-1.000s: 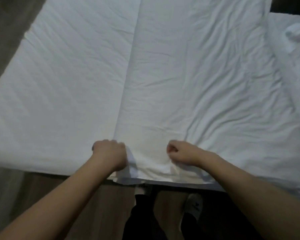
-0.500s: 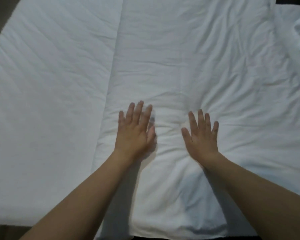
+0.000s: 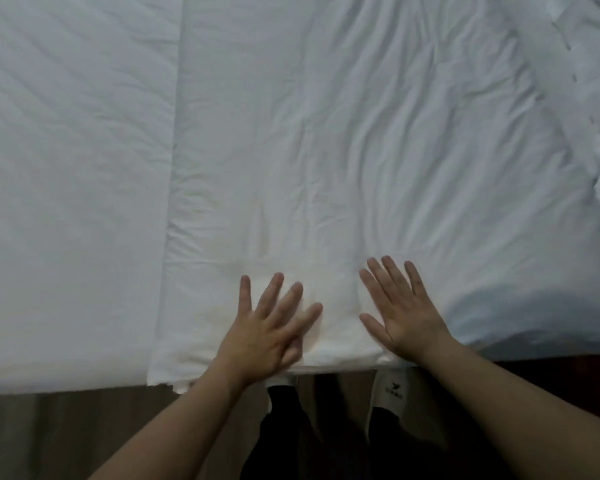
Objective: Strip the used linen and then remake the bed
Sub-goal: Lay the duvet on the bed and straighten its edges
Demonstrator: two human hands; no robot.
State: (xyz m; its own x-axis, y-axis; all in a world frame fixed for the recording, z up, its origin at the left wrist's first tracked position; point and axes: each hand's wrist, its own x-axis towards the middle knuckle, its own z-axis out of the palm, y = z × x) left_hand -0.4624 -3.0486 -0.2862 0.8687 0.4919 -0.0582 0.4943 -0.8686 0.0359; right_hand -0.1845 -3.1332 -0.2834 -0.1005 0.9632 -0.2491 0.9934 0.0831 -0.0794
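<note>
A white folded duvet [image 3: 361, 150] lies lengthwise on the bed, wrinkled across its right half. It covers the middle and right of the white mattress sheet [image 3: 73, 168], which shows bare on the left. My left hand [image 3: 267, 327] lies flat with spread fingers on the duvet's near edge. My right hand [image 3: 399, 306] is flat beside it, fingers straight, palm down on the same fabric. Neither hand grips anything.
More crumpled white linen [image 3: 596, 81] lies at the far right. A brown floor [image 3: 66, 431] runs along the bed's near edge. My dark trousers and white shoes [image 3: 392, 389] stand against that edge.
A second ago both hands gripped the duvet's near edge in fists. They then opened flat farther up the duvet and have now slid back toward the near edge.
</note>
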